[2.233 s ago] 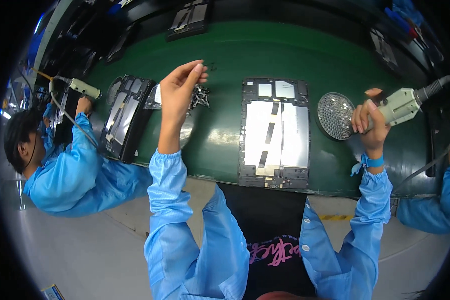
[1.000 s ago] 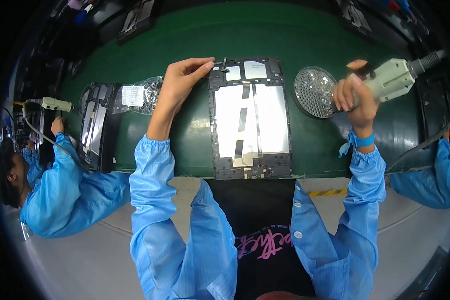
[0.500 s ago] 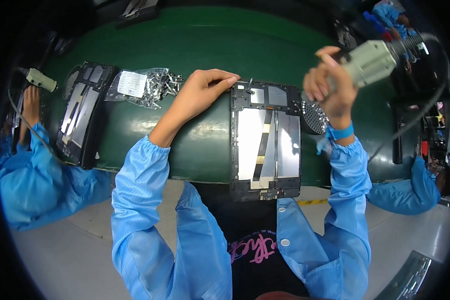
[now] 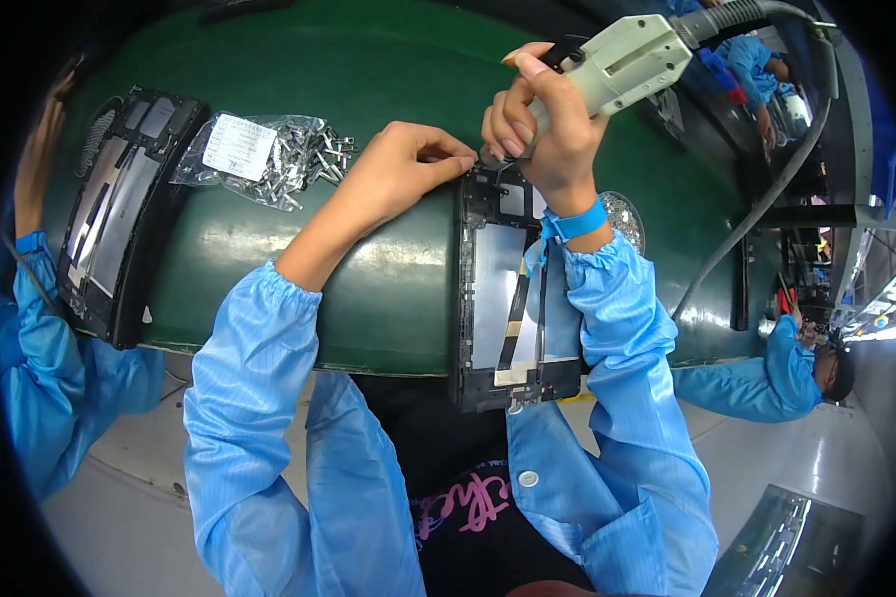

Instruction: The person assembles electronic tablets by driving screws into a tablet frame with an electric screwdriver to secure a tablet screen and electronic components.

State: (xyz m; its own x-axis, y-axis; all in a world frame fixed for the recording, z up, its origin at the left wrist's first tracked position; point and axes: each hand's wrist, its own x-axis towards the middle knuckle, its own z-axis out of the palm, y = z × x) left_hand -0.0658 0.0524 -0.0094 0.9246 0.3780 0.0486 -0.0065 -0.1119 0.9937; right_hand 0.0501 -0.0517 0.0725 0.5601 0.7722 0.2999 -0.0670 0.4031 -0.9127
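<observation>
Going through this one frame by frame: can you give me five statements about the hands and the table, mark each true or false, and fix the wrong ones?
1. The right hand grips a corded electric screwdriver. True.
2. The left hand hangs below the table edge. False: its fingertips are at the upper left corner of the opened tablet-like device.
3. The blue wristband is on the left wrist. False: it is on the right wrist.
4. A clear plastic bag with a white label lies to the left of the left hand. True.
5. The round dish is in full view. False: the right arm hides part of it.
</observation>
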